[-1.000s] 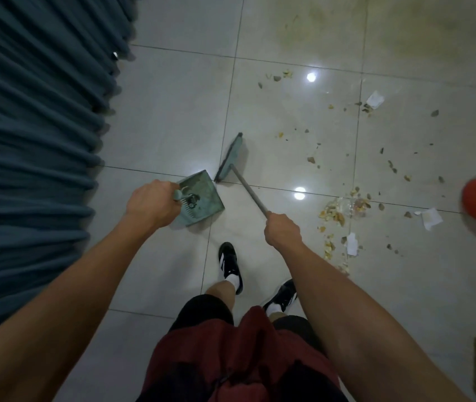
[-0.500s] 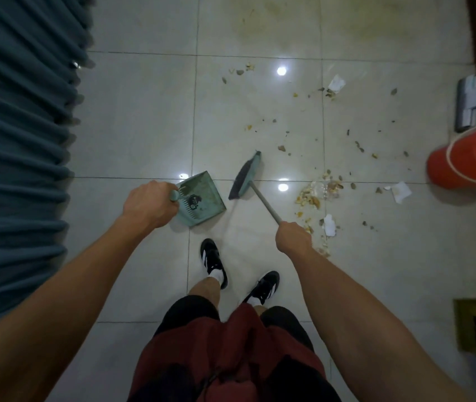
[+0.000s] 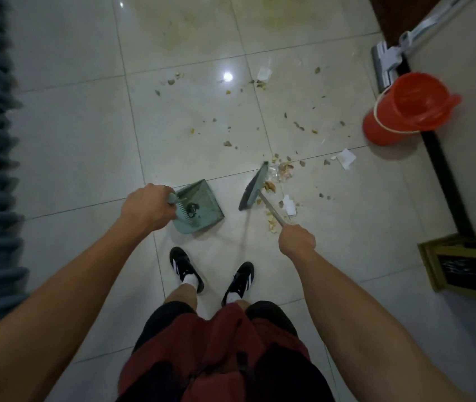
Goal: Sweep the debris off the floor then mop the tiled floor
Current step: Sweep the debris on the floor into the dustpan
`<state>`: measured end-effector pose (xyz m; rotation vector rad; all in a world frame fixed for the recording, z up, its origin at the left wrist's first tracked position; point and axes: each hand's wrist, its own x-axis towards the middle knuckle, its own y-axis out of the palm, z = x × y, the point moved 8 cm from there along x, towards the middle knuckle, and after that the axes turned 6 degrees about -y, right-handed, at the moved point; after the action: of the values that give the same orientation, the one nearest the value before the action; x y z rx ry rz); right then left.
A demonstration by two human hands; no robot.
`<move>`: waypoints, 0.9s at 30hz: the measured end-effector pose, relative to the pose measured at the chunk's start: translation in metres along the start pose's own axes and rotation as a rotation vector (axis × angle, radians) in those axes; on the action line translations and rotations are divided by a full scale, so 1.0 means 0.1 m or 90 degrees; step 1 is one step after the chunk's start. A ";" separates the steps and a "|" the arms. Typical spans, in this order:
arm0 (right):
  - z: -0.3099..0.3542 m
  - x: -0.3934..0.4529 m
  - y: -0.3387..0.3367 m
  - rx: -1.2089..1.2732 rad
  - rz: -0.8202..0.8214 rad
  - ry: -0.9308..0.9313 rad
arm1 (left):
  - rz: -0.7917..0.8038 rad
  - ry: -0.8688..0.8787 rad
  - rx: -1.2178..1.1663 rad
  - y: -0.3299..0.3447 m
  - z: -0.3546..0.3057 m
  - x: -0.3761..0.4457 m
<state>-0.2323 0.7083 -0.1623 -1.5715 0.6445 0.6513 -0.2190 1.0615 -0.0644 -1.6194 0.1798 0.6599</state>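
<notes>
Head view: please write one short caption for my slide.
Left hand holds a dustpan; right hand sweeps a broom through scattered debris.

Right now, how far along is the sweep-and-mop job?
Early. Done: little; the dustpan in the left hand holds only a small dark clump. In hand: the right hand sets the broom beside a debris pile. Left: scattered crumbs, paper scraps, then mopping; the mop stands unused by the red bucket.

The left hand (image 3: 144,208) hides the dustpan (image 3: 202,203) handle, and a small dark thing in the pan is too blurred to name. The right hand (image 3: 297,238) covers the broom (image 3: 252,188) handle's upper end. At 1 o'clock the mop (image 3: 386,62) shaft runs off the top edge. The frame (image 3: 434,264) at 4 o'clock is cut by the right edge. The debris (image 3: 281,169) is too small to identify.
</notes>
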 end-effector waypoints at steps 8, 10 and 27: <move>-0.21 -0.09 -0.09 0.088 -0.021 0.030 | -0.014 0.044 0.000 -0.22 -0.39 0.05; -0.08 -0.07 -0.20 0.111 -0.035 0.019 | -0.022 0.050 0.000 -0.30 -0.38 0.13; 2.54 0.84 -1.54 0.095 -0.044 -0.088 | -0.009 -0.090 -0.122 -1.12 2.02 1.35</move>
<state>-0.0734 0.9725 -0.1406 -1.3918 0.5206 0.6402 -0.1166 1.3079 -0.0406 -1.7473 0.0016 0.7976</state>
